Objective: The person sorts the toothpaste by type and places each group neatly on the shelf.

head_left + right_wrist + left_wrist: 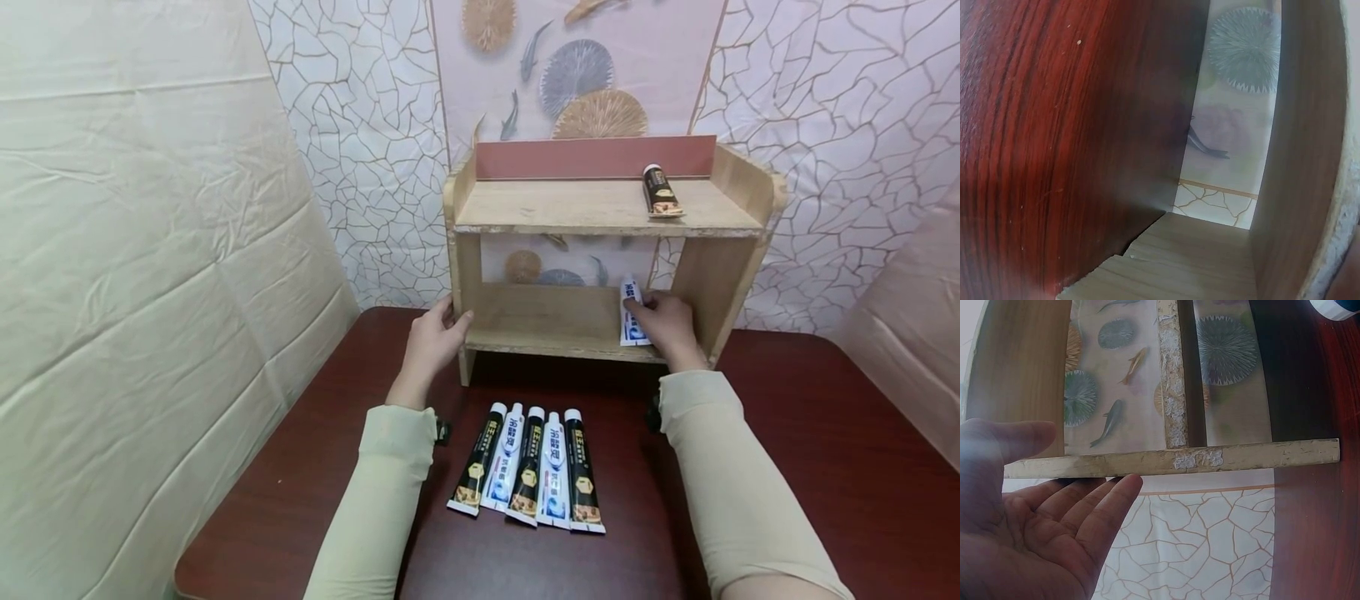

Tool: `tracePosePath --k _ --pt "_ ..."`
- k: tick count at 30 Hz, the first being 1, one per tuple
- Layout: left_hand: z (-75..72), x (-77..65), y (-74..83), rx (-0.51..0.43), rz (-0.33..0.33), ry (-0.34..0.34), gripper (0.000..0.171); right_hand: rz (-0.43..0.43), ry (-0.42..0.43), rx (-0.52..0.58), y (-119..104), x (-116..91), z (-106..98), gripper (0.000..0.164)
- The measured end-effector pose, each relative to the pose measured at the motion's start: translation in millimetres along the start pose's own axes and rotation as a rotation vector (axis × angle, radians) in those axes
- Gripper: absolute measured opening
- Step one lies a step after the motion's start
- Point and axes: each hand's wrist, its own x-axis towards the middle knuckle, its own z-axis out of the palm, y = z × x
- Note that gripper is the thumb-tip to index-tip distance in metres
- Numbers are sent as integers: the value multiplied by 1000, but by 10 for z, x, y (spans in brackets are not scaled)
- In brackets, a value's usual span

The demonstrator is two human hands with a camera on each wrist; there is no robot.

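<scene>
A small wooden shelf (555, 321) stands on the dark red table. My left hand (433, 340) holds its left side panel (1147, 456), thumb on one face and fingers along the other. On the lower board, at the right, my right hand (666, 323) grips a white and blue toothpaste tube (632, 329), thumb across its front. Part of that tube is hidden by the hand. A black toothpaste tube (660, 190) lies on the upper board, cap toward the back. The right wrist view shows the shelf's underside and the table, without hand or tube.
Several toothpaste tubes lie side by side on the table (315, 483) before the shelf, caps toward it, black ones (582, 471) alternating with white ones (553, 475). A patterned wall (360, 158) stands behind, and a pale cloth (150, 250) hangs at the left.
</scene>
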Motion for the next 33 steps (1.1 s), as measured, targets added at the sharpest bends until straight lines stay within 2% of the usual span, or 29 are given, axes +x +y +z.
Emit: tracePosePath --k 12,27,33 --pt "5 2 3 -12 0 -1 60 -20 7 -41 35 16 11 44" --pt "1 7 10 2 3 7 59 8 -4 -41 13 3 -9 48" --pt "5 0 0 -11 -4 3 58 5 -33 -49 0 -20 -36 50"
